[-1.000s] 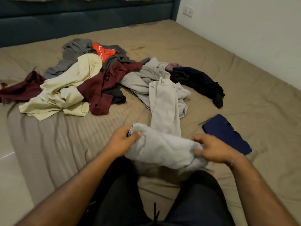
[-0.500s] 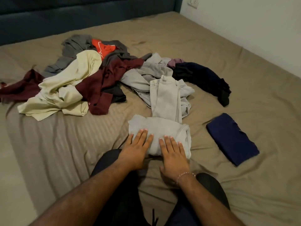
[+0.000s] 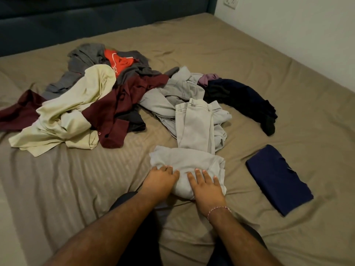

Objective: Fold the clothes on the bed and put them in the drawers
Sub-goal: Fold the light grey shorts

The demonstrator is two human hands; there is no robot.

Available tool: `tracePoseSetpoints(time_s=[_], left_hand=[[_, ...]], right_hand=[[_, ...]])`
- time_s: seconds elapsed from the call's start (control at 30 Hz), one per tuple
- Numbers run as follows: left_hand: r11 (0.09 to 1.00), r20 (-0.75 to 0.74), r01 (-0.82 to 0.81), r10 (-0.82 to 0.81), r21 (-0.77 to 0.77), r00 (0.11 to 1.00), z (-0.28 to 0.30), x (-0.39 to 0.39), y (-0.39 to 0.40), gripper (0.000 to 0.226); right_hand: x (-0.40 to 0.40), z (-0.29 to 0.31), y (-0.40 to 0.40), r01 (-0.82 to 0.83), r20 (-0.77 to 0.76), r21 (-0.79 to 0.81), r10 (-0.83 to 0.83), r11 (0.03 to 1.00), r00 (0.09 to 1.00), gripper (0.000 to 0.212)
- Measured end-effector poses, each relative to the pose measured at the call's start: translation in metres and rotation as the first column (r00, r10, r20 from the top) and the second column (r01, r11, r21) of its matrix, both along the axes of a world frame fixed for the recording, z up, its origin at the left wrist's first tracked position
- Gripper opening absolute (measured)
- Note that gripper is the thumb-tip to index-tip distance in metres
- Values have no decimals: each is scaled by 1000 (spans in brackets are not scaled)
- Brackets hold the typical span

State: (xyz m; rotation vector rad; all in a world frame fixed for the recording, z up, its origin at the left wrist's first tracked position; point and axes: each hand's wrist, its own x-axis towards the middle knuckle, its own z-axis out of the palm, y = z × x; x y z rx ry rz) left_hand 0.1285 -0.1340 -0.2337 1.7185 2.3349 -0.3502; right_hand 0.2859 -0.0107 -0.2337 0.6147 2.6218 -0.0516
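Light grey trousers [image 3: 189, 160] lie on the bed [image 3: 73, 189] in front of me, the near end folded into a thick pad and the legs [image 3: 194, 127] stretching away. My left hand [image 3: 160, 180] rests on the pad's left edge with fingers curled into the fabric. My right hand [image 3: 206, 187] lies flat on the pad's right part, fingers spread. A folded navy garment [image 3: 276, 179] lies to the right. Unfolded clothes are heaped beyond: a cream shirt [image 3: 76, 104], a maroon shirt [image 3: 123, 104], an orange top [image 3: 119, 61] and a dark navy piece [image 3: 242, 96].
A dark blue headboard [image 3: 96, 22] runs along the far side. A white wall [image 3: 307, 25] with a socket [image 3: 231, 1] borders the bed on the right. My knees in dark trousers [image 3: 138, 237] press against the near edge. No drawers are in view.
One second ago both hands held the trousers' end lifted. They laid it down on the bed and pressed it; since then my left fingers have curled into the fabric.
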Motion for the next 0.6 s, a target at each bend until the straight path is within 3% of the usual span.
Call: tracePoseSetpoints(time_s=[0.2,0.33,0.43,0.5,0.6], left_hand=[[992,312,34,6,-123,950,17,12,-25,60],[1000,252,13,-15,9,968,1,44,-59,60],[987,389,-150,113,65,914,-1,42,-67,57],[970,482,-227,158,88,862,6,34,-66,58],[968,575,-243,164,63,802,26,20,-58,48]], right_hand=[[26,35,11,-161,13,-158,165,974,986,72],[73,12,-34,-143,-118,64,150,988,982,79],[88,0,-49,-212,-181,189,247,959,952,80],[79,5,-41,-195,-186,199,232,961,955,83],[62,32,-28,-186,-78,70,191,980,979,83]])
